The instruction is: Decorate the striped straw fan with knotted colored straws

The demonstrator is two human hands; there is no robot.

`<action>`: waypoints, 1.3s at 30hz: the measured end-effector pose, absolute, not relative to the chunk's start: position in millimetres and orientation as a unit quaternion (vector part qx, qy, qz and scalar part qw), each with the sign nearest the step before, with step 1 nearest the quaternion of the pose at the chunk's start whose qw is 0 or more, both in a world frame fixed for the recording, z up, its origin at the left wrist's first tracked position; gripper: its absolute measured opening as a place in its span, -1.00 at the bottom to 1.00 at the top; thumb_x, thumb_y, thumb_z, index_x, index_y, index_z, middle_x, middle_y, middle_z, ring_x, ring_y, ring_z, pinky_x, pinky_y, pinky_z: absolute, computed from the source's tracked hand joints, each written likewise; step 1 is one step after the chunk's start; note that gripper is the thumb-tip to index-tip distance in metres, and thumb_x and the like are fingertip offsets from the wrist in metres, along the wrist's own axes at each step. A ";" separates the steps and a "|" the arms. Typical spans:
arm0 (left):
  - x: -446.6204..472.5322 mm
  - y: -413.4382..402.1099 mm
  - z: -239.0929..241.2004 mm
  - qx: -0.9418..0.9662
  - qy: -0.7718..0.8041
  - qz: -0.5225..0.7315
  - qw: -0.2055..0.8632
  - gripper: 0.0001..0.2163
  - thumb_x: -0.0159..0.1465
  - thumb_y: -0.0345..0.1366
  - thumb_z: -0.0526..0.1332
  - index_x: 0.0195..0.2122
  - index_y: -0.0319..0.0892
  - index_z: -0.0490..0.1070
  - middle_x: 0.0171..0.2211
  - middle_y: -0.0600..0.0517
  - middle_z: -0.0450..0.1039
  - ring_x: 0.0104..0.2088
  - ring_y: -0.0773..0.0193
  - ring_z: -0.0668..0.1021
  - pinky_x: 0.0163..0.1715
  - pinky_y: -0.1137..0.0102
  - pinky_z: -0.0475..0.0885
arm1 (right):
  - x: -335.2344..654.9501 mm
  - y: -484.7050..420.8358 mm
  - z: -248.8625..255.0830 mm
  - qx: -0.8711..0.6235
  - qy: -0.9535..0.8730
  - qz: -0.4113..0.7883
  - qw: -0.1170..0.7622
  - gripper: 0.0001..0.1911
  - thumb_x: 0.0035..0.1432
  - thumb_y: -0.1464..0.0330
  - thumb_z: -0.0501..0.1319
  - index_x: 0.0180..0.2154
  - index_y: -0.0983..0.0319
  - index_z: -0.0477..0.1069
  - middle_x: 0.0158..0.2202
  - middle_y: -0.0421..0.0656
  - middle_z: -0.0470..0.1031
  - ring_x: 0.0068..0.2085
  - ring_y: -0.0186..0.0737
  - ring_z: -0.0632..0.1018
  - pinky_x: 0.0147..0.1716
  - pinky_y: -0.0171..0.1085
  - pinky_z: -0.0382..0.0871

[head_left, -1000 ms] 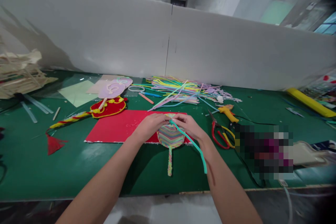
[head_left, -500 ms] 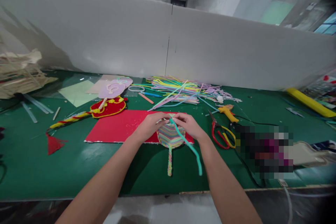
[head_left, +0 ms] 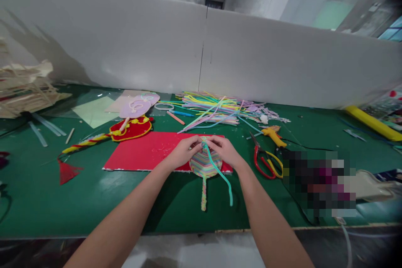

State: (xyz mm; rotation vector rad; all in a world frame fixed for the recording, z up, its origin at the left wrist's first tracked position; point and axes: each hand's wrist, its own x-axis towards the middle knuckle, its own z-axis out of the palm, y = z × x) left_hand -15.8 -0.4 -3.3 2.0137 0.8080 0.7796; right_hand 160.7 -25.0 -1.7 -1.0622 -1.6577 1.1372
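The striped fan [head_left: 205, 165] lies near the middle of the surface [head_left: 94, 207], its long axis running near to far; the thin handle [head_left: 204, 194] points straight toward the near edge, and the round head overlaps the right part of a red board [head_left: 138, 150]. A teal strip [head_left: 219, 166] slants from the head's far part toward the near right, its loose end bending down right of the handle. The left hand [head_left: 184, 151] and right hand [head_left: 225, 151] meet over the far part, fingertips pinching the strip's far end and covering the head's far rim. Right of the board lie scissors [head_left: 266, 163], and beyond them a yellow glue gun [head_left: 274, 136]. Left sits a red fan [head_left: 131, 129] with yellow trim. Farther, a pile of coloured strips [head_left: 210, 106] lies before a pale partition [head_left: 125, 37].
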 end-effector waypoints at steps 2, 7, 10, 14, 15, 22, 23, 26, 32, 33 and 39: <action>-16.2 -0.6 -2.2 0.795 0.318 0.314 0.411 -0.83 0.23 -0.25 -0.01 -0.39 -0.21 0.28 -0.45 0.07 0.34 -0.39 0.34 0.41 -0.36 0.47 0.31 | 160.7 -25.7 -0.7 -0.423 -0.653 0.466 0.421 -0.74 0.08 0.20 0.09 -0.31 0.24 0.40 -0.37 -0.19 0.43 -0.33 -0.28 0.43 -0.30 -0.28 0.30; -16.7 -0.4 -0.7 0.781 0.335 0.338 0.404 -0.84 0.22 -0.24 0.01 -0.37 -0.21 0.27 -0.47 0.08 0.33 -0.41 0.34 0.41 -0.40 0.48 0.30 | 159.7 -28.3 3.4 -0.422 -0.622 0.508 0.420 -0.73 0.04 0.19 0.14 -0.27 0.23 0.39 -0.31 -0.17 0.43 -0.29 -0.27 0.43 -0.32 -0.30 0.32; -15.2 -0.6 -0.8 0.767 0.357 0.372 0.383 -0.84 0.22 -0.24 0.02 -0.40 -0.21 0.27 -0.49 0.10 0.32 -0.43 0.36 0.39 -0.40 0.49 0.27 | 158.9 -28.4 3.2 -0.431 -0.603 0.516 0.429 -0.74 0.00 0.21 0.18 -0.28 0.22 0.38 -0.31 -0.18 0.41 -0.29 -0.27 0.43 -0.35 -0.31 0.33; -11.3 -1.2 -2.9 0.743 0.353 0.388 0.416 -0.85 0.21 -0.25 0.04 -0.42 -0.21 0.26 -0.50 0.10 0.33 -0.44 0.38 0.39 -0.41 0.50 0.27 | 159.6 -27.6 0.8 -0.427 -0.607 0.501 0.444 -0.80 -0.01 0.26 0.20 -0.33 0.24 0.38 -0.35 -0.19 0.41 -0.32 -0.30 0.42 -0.34 -0.32 0.32; -10.7 -1.1 -3.7 0.738 0.347 0.387 0.431 -0.85 0.21 -0.25 0.04 -0.42 -0.21 0.25 -0.50 0.11 0.33 -0.44 0.38 0.39 -0.41 0.50 0.28 | 160.0 -27.6 0.5 -0.426 -0.610 0.499 0.445 -0.80 -0.01 0.26 0.20 -0.34 0.24 0.38 -0.36 -0.19 0.41 -0.32 -0.30 0.42 -0.34 -0.32 0.31; -13.0 0.2 -6.5 0.717 0.330 0.347 0.506 -0.84 0.21 -0.22 0.02 -0.37 -0.21 0.26 -0.45 0.08 0.34 -0.40 0.35 0.41 -0.37 0.46 0.31 | 162.4 -28.1 2.0 -0.424 -0.626 0.486 0.439 -0.81 -0.01 0.27 0.20 -0.36 0.25 0.38 -0.39 -0.20 0.41 -0.34 -0.31 0.42 -0.31 -0.29 0.30; -13.6 0.3 -6.1 0.717 0.331 0.344 0.508 -0.83 0.21 -0.22 0.02 -0.37 -0.21 0.26 -0.45 0.08 0.34 -0.40 0.35 0.41 -0.36 0.46 0.31 | 162.7 -27.8 1.8 -0.419 -0.629 0.487 0.437 -0.81 -0.01 0.27 0.20 -0.36 0.25 0.38 -0.38 -0.19 0.41 -0.34 -0.31 0.42 -0.30 -0.29 0.30; -15.0 0.8 -5.0 0.719 0.345 0.341 0.497 -0.80 0.22 -0.20 -0.01 -0.39 -0.22 0.26 -0.46 0.07 0.33 -0.39 0.33 0.41 -0.35 0.45 0.31 | 163.3 -26.9 1.0 -0.415 -0.635 0.484 0.436 -0.81 -0.01 0.26 0.20 -0.36 0.25 0.37 -0.39 -0.19 0.42 -0.34 -0.30 0.43 -0.29 -0.28 0.29; -17.6 2.9 -6.0 0.758 0.327 0.321 0.465 -0.79 0.21 -0.19 0.00 -0.41 -0.22 0.28 -0.46 0.07 0.33 -0.40 0.34 0.40 -0.38 0.46 0.31 | 163.9 -27.7 1.7 -0.421 -0.649 0.477 0.418 -0.79 -0.01 0.25 0.20 -0.35 0.25 0.38 -0.37 -0.18 0.42 -0.33 -0.29 0.43 -0.29 -0.27 0.29; -18.0 3.0 -5.9 0.761 0.325 0.320 0.461 -0.78 0.21 -0.19 0.00 -0.41 -0.22 0.29 -0.47 0.07 0.32 -0.41 0.34 0.40 -0.39 0.46 0.31 | 164.0 -27.8 2.0 -0.422 -0.649 0.478 0.414 -0.79 -0.01 0.25 0.20 -0.35 0.25 0.38 -0.37 -0.18 0.42 -0.33 -0.29 0.43 -0.29 -0.27 0.29; -16.5 -0.6 -2.3 0.753 0.322 0.334 0.468 -0.77 0.21 -0.17 0.00 -0.44 -0.21 0.27 -0.49 0.08 0.34 -0.43 0.35 0.41 -0.39 0.47 0.31 | 164.8 -26.5 3.0 -0.425 -0.626 0.497 0.425 -0.79 -0.03 0.25 0.22 -0.38 0.26 0.41 -0.41 -0.20 0.43 -0.36 -0.31 0.44 -0.31 -0.29 0.29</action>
